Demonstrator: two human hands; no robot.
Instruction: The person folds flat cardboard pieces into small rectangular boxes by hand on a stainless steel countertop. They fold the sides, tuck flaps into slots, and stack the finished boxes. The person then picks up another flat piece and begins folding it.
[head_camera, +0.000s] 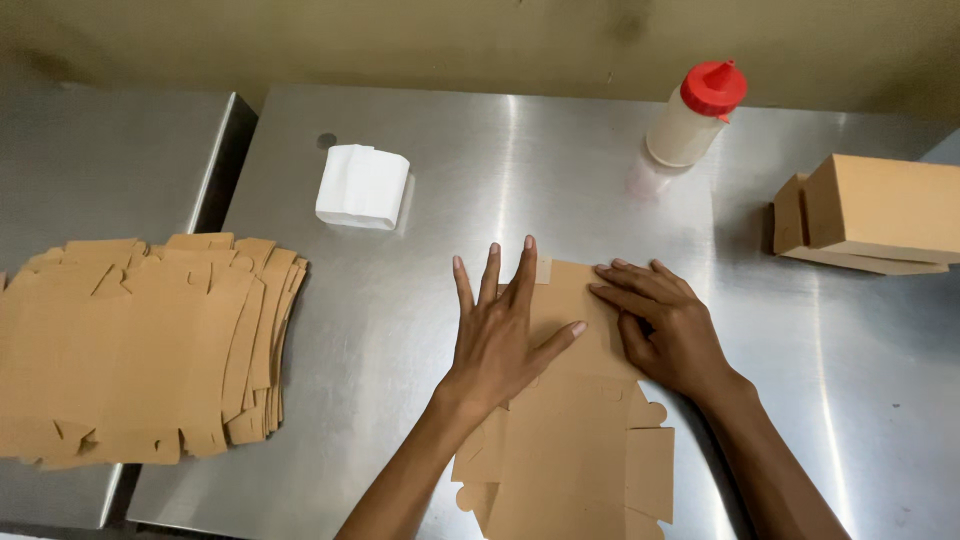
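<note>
Cardboard blank (575, 440) flat on table, hands pressing.

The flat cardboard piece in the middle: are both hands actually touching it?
Touching. The head view shows the left hand spread flat on the cardboard blank and the right hand pressing its upper edge.

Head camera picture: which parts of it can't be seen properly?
- Flat brown cardboard box blank: far end covered by left hand and right hand; near end cut by bottom edge.
- Folded brown cardboard boxes: cut by right edge.
- Stack of flat brown blanks: cut by left edge.
</note>
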